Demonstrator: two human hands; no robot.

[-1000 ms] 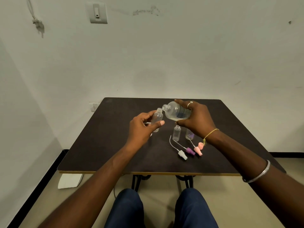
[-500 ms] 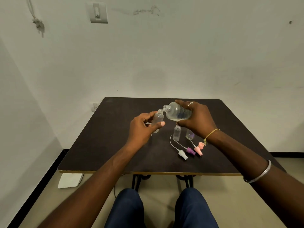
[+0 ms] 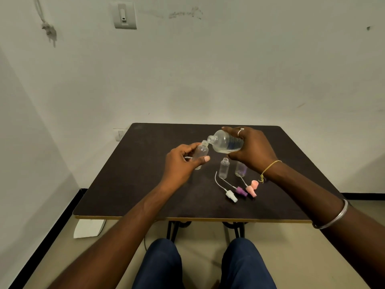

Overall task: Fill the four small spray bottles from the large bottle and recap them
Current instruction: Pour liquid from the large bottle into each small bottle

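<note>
Small bottles visible: 3. Held bottle (image 3: 201, 152) gripped in L hand (image 3: 181, 165); clear bottle (image 3: 224, 168) & purple-tinted bottle (image 3: 241, 170) stand on table (image 3: 145, 163). Large bottle (image 3: 226, 142): 1, tilted, part-full w/ clear liquid, gripped by R hand (image 3: 254, 151). Loose spray heads (image 3: 241, 191): 3.

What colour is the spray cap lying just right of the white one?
The spray cap is purple, clearest in the head view.

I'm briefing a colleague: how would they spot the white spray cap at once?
On the dark table, in front of two small bottles, caps lie in a row. The white spray cap is leftmost, nearest the table's front edge; beside it lie a purple cap and pink caps.
</note>
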